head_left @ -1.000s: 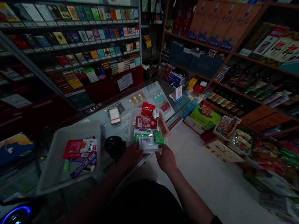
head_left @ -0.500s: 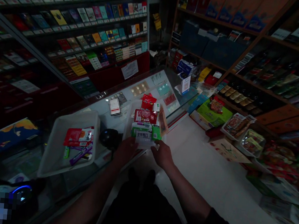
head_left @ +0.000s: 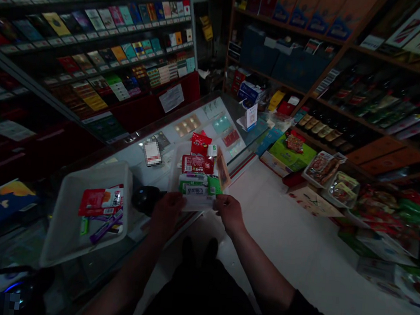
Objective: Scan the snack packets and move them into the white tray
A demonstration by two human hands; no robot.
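A white plastic bin [head_left: 175, 166] sits on the glass counter, filled with snack packets. My left hand [head_left: 168, 208] is closed at its near left corner. At the near right corner, the fingers of my right hand [head_left: 229, 212] are closed as well, thumb toward the rim. Inside the bin are a red packet [head_left: 201, 144], a dark red packet [head_left: 194, 164], a green packet [head_left: 214, 184] and, close to the near wall, a pack with a pale printed label [head_left: 196, 190]. Dim light hides exactly how the fingertips grip.
Left of my left hand are a black rounded device [head_left: 143, 199] and a larger white bin [head_left: 53, 212] with red and purple packets. A pixelated white box [head_left: 153, 152] lies on the glass counter [head_left: 167, 133]. Boxes of snacks [head_left: 292, 153] line the right shelves; cigarette shelves stand left.
My hands are farther apart, the left having shifted outward along the bin's near edge. The whole view has turned a little, so the surroundings sit farther left.
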